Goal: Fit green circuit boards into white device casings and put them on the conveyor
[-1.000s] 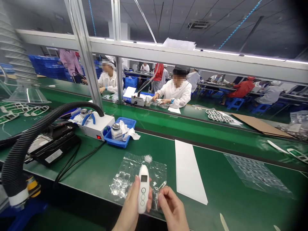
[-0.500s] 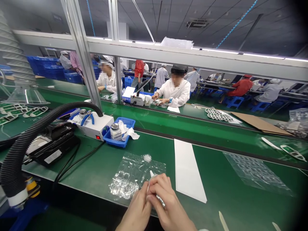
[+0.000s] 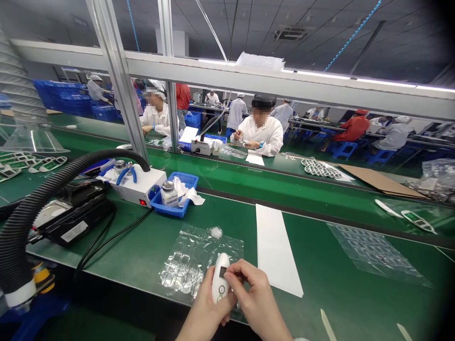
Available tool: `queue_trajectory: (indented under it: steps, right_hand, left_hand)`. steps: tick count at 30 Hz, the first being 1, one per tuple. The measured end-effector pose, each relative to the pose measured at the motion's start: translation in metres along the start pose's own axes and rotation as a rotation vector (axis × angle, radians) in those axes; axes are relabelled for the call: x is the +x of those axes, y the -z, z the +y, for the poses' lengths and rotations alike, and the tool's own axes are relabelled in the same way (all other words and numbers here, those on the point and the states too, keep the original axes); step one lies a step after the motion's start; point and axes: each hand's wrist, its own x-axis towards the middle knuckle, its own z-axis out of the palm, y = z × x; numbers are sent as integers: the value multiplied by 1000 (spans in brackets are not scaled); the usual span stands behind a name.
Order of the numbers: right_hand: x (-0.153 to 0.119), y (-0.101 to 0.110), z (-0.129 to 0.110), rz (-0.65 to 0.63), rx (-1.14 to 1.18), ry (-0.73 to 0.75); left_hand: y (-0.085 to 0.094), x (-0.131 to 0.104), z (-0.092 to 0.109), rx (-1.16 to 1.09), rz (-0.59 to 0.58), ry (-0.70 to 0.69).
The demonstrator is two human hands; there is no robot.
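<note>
My left hand is wrapped round a white handheld thermometer, holding it upright with its small dark screen and round buttons facing me. At the screen's right edge, the thumb and fingertips of my right hand are pinched together. Whatever may be between those fingertips is too small to make out. Just beyond my hands a clear plastic sheet with square pockets lies on the green bench, a crumpled clear scrap at its far edge.
White paper lies to the right, with another pocketed plastic sheet farther over. A blue tray holds a metal-capped bottle and tissues. A black hose arches on the left. Across the conveyor, a person works.
The thermometer has turned so its screen and buttons now face me. My right hand has shifted right, from covering it to pinching at the screen's edge.
</note>
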Motion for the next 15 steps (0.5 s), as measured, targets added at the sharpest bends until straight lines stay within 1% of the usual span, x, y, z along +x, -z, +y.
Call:
queue_trajectory:
  steps: [6, 10, 15]
  right_hand:
    - [2, -1, 8, 30, 164, -93]
    - [2, -4, 12, 50, 239, -107]
    - [3, -5, 12, 49, 306, -127]
  left_hand:
    - [0, -2, -1, -45, -2, 11]
    - [-2, -3, -2, -61, 19, 31]
    - [-2, -3, -5, -75, -1, 21]
